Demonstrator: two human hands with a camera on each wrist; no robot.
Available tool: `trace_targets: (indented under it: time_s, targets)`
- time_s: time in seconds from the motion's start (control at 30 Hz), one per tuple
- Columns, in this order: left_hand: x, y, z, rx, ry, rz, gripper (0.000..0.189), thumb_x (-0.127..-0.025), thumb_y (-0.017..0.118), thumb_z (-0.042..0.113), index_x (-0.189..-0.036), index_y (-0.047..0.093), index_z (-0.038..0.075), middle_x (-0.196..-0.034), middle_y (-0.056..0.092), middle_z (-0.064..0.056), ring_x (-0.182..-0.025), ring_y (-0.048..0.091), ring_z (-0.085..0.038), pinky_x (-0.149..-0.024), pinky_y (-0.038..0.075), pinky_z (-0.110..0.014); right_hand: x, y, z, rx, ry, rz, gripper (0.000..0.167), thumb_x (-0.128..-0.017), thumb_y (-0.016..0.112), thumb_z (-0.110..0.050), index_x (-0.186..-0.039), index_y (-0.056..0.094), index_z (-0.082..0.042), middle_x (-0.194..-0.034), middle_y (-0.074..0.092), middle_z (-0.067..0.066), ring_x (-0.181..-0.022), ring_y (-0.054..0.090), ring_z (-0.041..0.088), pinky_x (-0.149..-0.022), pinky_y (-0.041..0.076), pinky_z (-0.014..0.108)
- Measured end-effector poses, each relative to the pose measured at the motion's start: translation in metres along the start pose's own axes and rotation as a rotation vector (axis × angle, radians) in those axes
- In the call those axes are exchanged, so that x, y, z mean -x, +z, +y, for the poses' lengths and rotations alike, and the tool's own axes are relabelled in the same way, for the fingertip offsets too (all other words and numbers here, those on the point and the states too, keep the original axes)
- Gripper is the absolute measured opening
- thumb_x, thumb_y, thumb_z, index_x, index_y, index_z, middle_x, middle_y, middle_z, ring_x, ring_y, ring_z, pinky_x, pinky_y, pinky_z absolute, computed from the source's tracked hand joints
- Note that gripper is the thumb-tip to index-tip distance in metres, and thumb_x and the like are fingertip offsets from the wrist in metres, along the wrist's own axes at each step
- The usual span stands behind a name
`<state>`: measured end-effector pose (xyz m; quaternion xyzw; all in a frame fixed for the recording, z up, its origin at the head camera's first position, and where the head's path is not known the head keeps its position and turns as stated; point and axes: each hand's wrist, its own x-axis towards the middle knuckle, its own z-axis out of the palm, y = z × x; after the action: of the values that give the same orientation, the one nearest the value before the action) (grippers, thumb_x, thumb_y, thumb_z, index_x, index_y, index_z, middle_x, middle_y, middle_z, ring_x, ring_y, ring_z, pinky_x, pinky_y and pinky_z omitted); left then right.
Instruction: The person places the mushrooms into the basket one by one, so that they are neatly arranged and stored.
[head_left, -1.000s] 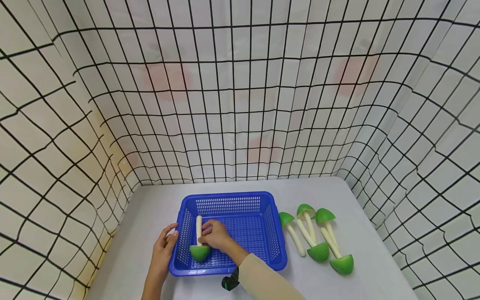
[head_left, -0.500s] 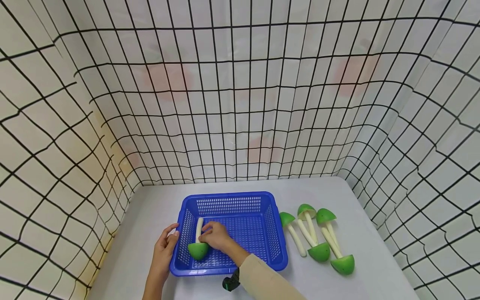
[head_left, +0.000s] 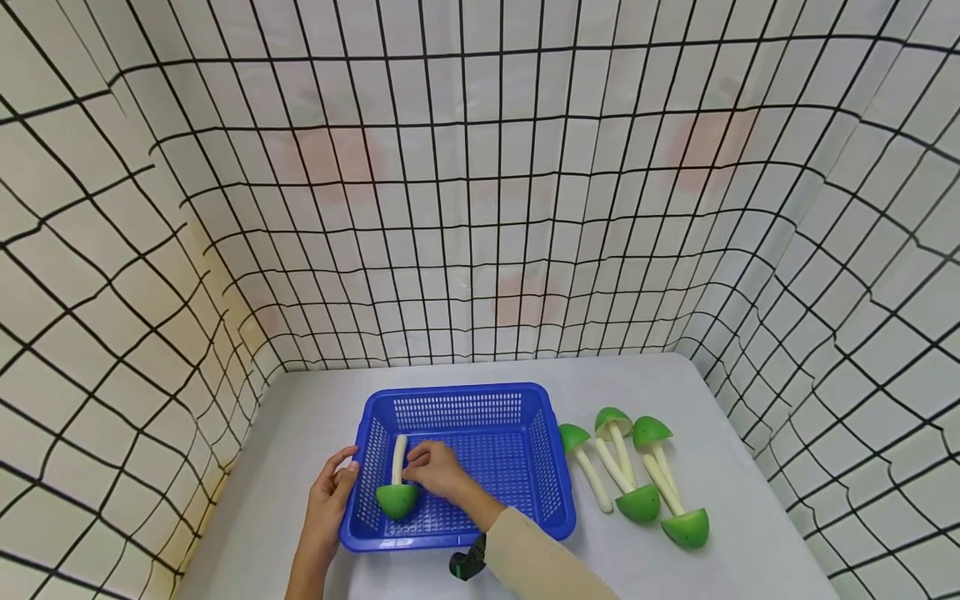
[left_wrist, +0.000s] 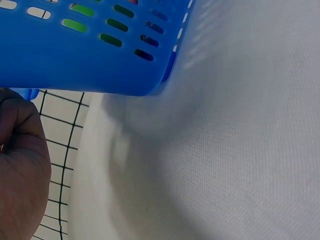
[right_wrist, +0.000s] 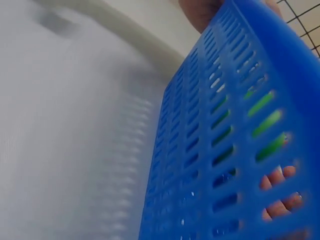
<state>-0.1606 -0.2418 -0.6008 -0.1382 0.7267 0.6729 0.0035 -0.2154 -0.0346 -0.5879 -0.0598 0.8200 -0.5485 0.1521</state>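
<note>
A black net stands against white sheeting behind and at both sides of the table. The blue basket, slotted in its walls, sits on the table near the front. A beige sleeve crosses its near rim, with a black device at the cuff.

The left hand is at the basket's left side. Its thumb and forefinger are parted, their tips at the rim; no firm grip can be confirmed.

The right hand is inside the basket. Its fingers are bent and close together, the tips right beside the mushroom's stem; whether they touch or pinch it cannot be told. The right wrist view shows fingertips and green only in part, through the slots.

That mushroom lies in the left part of the basket, green cap toward the near wall, white stem pointing away. Five other mushrooms lie on the table to the right of the basket: one nearest it, then two pairs with caps at opposite ends.
</note>
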Motion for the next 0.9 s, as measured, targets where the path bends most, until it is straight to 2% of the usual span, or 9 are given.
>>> trace_targets:
  time_s: [0.27,0.53,0.9]
  targets:
    - [0.002,0.000,0.000,-0.007,-0.028,-0.009,0.055,-0.103,0.057,0.050,-0.151,0.048,0.023,-0.118,0.067,-0.014,-0.093,0.068,-0.017,-0.078,0.061,-0.029,0.006,-0.015,0.005,-0.016,-0.021,0.018,0.027,-0.083,0.083,-0.010,-0.105,0.070,-0.003,-0.094,0.072,0.006,-0.086,0.067,0.018,-0.073,0.055,0.033]
    - [-0.001,0.001,0.000,-0.019,-0.015,0.012,0.052,-0.103,0.058,0.050,-0.148,0.050,0.025,-0.114,0.066,-0.012,-0.091,0.067,-0.018,-0.076,0.061,-0.029,0.008,-0.031,0.007,-0.050,-0.071,0.029,0.032,-0.081,0.085,-0.014,-0.108,0.071,-0.004,-0.097,0.073,0.006,-0.088,0.068,0.017,-0.074,0.055,0.032]
    - [0.000,0.000,0.001,-0.009,-0.021,-0.007,0.055,-0.103,0.056,0.050,-0.152,0.047,0.025,-0.121,0.066,-0.016,-0.094,0.067,-0.018,-0.077,0.060,-0.029,0.017,-0.054,0.017,-0.058,-0.109,0.034,0.038,-0.085,0.084,-0.015,-0.115,0.068,0.001,-0.100,0.070,0.010,-0.086,0.065,0.016,-0.073,0.056,0.029]
